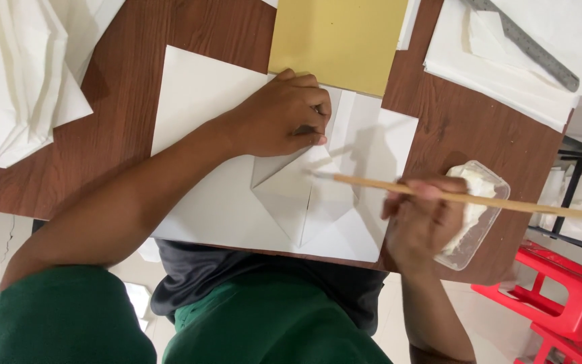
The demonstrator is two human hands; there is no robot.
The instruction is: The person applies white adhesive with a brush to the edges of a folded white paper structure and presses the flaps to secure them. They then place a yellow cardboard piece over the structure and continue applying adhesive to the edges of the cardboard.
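Nearest to the camera are the person's green sleeve (69,317) and the dark cloth (250,283) at the body, at the lower edge of the view. From there both forearms go out over the brown wooden table (129,101).

The left hand (284,118) lies with curled fingers on the folded white paper (304,195). Its fingertips press down the upper corner of the fold, so the hand is closed on the paper from above and pins it flat; it does not lift it. The folded paper spreads below and to the right of this hand, with its pointed flaps directed toward the person. It rests on a larger white sheet (197,94), which goes out to the left of the hand.

The right hand (422,222) is closed around a thin wooden stick (479,200). The stick lies almost level, and its pale tip (321,175) touches the folded paper just below the fingertips of the left hand. The long end of the stick goes far to the right of the grip.

Just right of the right hand, partly behind it, stands a clear plastic tray (490,222) with a white paste inside. Above the left hand lies a yellow sheet (338,40), touching its knuckles. Well apart, in the upper right corner, a metal ruler (533,47) lies on other white papers (500,74). A red plastic stool (567,303) stands beside the table, below right.
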